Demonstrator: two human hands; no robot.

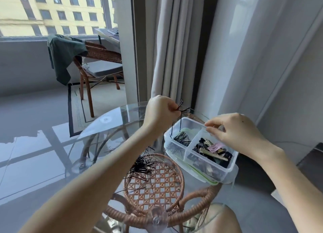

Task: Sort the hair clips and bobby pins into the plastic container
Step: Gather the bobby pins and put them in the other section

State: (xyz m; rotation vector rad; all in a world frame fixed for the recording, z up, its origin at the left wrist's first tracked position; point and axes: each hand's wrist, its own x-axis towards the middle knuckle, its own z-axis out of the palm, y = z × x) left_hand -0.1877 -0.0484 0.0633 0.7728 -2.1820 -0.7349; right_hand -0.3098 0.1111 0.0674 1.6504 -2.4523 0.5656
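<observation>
A clear plastic container [229, 169] with a divider stands on the right side of the round glass table [104, 120]. Its left compartment holds black bobby pins [181, 138]; its right compartment holds mixed hair clips [212, 151], black, gold and pink. My left hand [160, 114] pinches a small bunch of black bobby pins [181, 109] above the container's far left corner, and a pin or two hang below it over the left compartment. My right hand [234, 132] grips the container's far rim at the divider. A loose heap of bobby pins [142, 166] lies on the glass left of the container.
A rattan frame with a woven shelf [155, 182] shows under the glass. Grey curtains [174, 49] and a wall stand close behind the table. A wicker chair [97, 61] with a green garment stands far left by the window.
</observation>
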